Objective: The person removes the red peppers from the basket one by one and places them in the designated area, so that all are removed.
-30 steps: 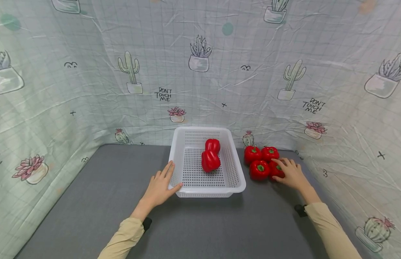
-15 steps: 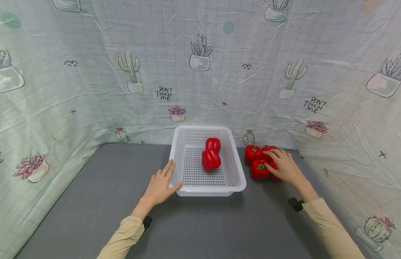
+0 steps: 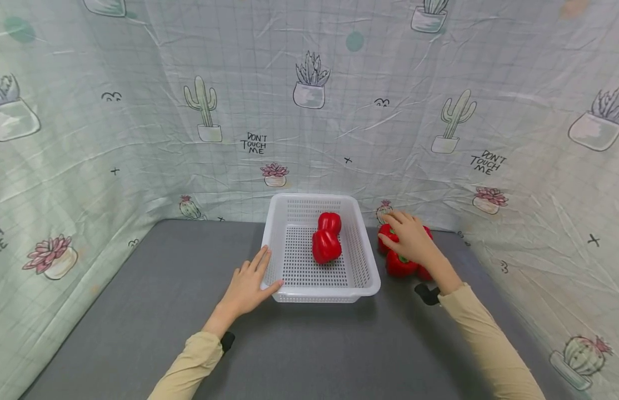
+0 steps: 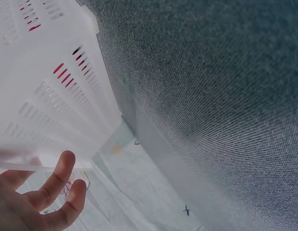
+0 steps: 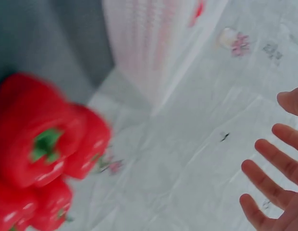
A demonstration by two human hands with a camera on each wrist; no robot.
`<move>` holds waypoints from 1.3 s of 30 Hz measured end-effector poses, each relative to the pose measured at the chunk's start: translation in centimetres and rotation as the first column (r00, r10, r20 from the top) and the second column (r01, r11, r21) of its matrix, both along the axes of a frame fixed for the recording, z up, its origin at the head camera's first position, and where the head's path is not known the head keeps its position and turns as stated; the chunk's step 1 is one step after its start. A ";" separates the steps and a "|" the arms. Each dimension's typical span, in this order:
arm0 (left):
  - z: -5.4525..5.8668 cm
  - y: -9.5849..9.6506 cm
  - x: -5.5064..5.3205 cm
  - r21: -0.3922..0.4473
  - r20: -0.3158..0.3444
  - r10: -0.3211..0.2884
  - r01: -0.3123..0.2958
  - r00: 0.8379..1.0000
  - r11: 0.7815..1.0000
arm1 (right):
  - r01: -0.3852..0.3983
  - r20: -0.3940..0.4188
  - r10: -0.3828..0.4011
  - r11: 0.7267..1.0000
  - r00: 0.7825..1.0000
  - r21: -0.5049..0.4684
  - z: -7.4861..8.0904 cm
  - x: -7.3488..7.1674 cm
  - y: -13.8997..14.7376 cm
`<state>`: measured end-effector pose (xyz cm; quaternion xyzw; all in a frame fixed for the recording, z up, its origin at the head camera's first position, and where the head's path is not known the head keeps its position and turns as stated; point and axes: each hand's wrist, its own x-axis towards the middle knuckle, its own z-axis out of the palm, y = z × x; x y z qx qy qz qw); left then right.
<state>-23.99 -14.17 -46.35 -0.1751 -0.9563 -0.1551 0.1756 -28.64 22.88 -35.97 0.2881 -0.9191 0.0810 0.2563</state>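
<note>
Two red bell peppers [image 3: 327,247] lie against each other inside the white perforated plastic basket [image 3: 314,294]. My left hand [image 3: 246,287] rests at the basket's left rim near its front corner, fingers spread. In the left wrist view, two slightly bent fingers [image 4: 57,183] sit outside the basket wall. To the right of the basket, several more red bell peppers [image 3: 400,265] stand clustered, green stems upward. Over this cluster hovers my right hand [image 3: 412,239], hiding part of it. The right wrist view shows its fingers [image 5: 274,156] spread, apart from the peppers and holding nothing.
A dark grey tabletop [image 3: 314,350] lies under everything. Behind and at both sides hangs a pale cloth [image 3: 339,133] printed with cacti and plant pots, meeting the table's back edge just beyond the basket and peppers.
My right hand has moved left and up from the right-hand peppers, crossing over the cluster. The left hand, the basket and the peppers have stayed in place.
</note>
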 end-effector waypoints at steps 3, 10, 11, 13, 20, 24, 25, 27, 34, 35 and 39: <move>0.1 -0.1 0.0 0.002 0.000 0.000 0.000 1.000 1.000 | -0.009 -0.009 0.009 1.000 1.000 -0.012 0.7 -0.6 -1.6; 0.0 0.0 0.0 -0.006 0.010 -0.004 0.004 1.000 1.000 | 0.047 -0.014 -0.047 0.999 0.999 -0.024 1.2 -2.0 -5.0; 0.0 0.0 -0.1 -0.006 0.009 -0.005 0.005 1.000 1.000 | 0.055 -0.006 -0.056 0.998 0.998 -0.034 1.2 -2.2 -5.4; -0.1 0.0 -0.1 -0.005 0.006 -0.005 0.005 1.000 1.000 | 0.079 0.013 -0.078 0.995 0.997 -0.054 1.0 -2.8 -6.1; -0.1 0.1 0.1 0.000 0.000 -0.001 0.001 1.000 1.000 | 0.192 0.118 -0.181 0.977 0.976 -0.089 -0.3 -5.1 -8.2; 0.0 0.0 0.0 0.000 -0.002 0.003 -0.003 1.000 1.000 | 0.228 0.192 -0.205 0.968 0.960 -0.104 -1.0 -6.1 -9.5; 0.0 0.0 0.0 -0.001 -0.002 0.003 -0.003 1.000 1.000 | 0.234 0.204 -0.210 0.967 0.956 -0.101 -1.2 -6.3 -9.7; 0.0 0.0 0.0 -0.002 -0.006 0.003 -0.003 1.000 1.000 | 0.241 0.221 -0.218 0.967 0.951 -0.084 -1.7 -6.6 -10.2; -0.1 0.0 -0.1 -0.004 -0.002 0.010 -0.010 1.000 1.000 | 0.230 0.247 -0.221 0.973 0.944 -0.010 -3.7 -7.7 -11.7; -0.2 0.0 -0.1 -0.003 -0.001 0.010 -0.010 1.000 1.000 | 0.225 0.254 -0.219 0.974 0.942 0.005 -3.9 -7.8 -11.8; -0.3 -0.1 -0.2 0.000 0.006 0.007 -0.007 1.000 1.000 | 0.187 0.291 -0.204 0.979 0.935 0.084 -4.9 -7.9 -12.3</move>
